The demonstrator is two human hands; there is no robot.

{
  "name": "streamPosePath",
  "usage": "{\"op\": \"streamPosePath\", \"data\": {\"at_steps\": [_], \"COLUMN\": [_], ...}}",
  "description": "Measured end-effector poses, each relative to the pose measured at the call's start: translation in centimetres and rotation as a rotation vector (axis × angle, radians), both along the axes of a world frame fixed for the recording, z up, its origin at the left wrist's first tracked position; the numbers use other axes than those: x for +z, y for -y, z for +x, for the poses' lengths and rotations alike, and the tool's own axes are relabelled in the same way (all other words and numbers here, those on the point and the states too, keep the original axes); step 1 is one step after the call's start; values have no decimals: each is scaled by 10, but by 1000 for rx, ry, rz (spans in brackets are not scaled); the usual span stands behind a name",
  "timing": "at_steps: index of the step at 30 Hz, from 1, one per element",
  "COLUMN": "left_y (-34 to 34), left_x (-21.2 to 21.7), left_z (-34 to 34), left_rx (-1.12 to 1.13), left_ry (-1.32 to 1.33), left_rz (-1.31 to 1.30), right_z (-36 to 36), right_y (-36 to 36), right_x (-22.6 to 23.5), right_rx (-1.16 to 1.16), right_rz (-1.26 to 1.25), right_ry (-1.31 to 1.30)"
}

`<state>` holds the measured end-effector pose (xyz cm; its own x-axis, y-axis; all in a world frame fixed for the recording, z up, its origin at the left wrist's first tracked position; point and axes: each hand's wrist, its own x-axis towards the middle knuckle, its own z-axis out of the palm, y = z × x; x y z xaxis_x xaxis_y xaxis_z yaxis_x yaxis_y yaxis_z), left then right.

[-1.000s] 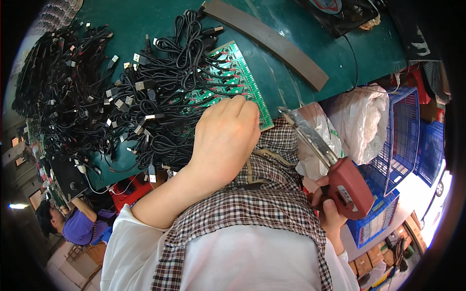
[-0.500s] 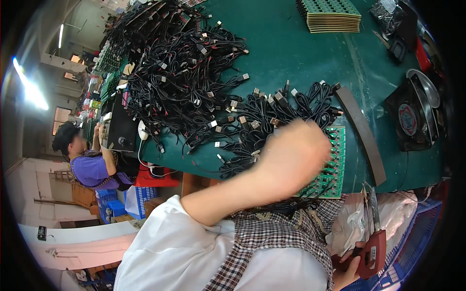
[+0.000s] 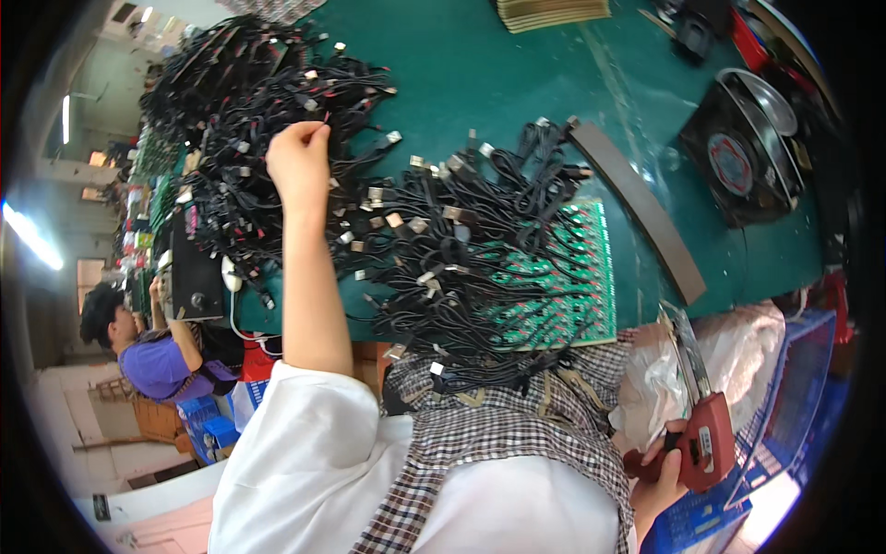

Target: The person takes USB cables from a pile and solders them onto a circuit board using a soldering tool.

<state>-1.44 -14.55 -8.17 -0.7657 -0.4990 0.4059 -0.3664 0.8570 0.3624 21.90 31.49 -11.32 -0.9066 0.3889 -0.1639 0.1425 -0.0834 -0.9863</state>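
My left hand (image 3: 297, 164) is stretched out over a large pile of black cables with metal plugs (image 3: 258, 138) on the green table (image 3: 517, 83), its fingers pinched on one black cable at the top of the pile. My right hand (image 3: 666, 462) sits low at the right, by my lap, gripping a red-handled soldering gun (image 3: 703, 434) with its metal tip pointing up. Between them, a green circuit board (image 3: 572, 286) lies at the table's near edge, with a second bunch of black cables (image 3: 461, 268) spread over it.
A long grey strip (image 3: 637, 212) lies beside the board. A black fan (image 3: 748, 166) stands at the right, a stack of boards (image 3: 554, 11) at the far edge. White plastic bags (image 3: 738, 360) and blue baskets (image 3: 784, 397) are at my right. Another person (image 3: 157, 355) sits at the left.
My left hand left the circuit board and reached out to the far cable pile, where it now pinches a cable. The view swung left. My right hand still holds the soldering gun.
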Motion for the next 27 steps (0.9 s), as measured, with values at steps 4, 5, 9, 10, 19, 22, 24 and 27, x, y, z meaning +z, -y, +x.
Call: {"op": "streamPosePath", "data": {"at_steps": [4, 5, 9, 10, 19, 22, 24, 27], "left_y": [-7, -24, -124, -148, -223, -225, -227, -228], "left_x": [-1, 9, 41, 43, -18, -17, -19, -19], "left_z": [-9, -10, 26, 40, 90, 93, 93, 95], "left_rx": [-342, -390, -753, -837, -1393, -1415, -1424, -1415], "left_ry": [-171, -167, -49, 26, 143, 218, 216, 260], "left_rz": [466, 428, 264, 198, -61, -92, -71, -69], "right_z": [0, 2, 4, 2, 7, 12, 15, 20], "right_y": [8, 7, 6, 4, 8, 6, 3, 1], "right_x": [6, 5, 5, 4, 18, 20, 17, 11], "right_rx": [-40, -45, -29, -2, 43, 68, 87, 104], "right_rz": [0, 12, -21, -34, -126, -176, -197, -357], "right_ry": [10, 13, 21, 9, 69, 141, 172, 129]}}
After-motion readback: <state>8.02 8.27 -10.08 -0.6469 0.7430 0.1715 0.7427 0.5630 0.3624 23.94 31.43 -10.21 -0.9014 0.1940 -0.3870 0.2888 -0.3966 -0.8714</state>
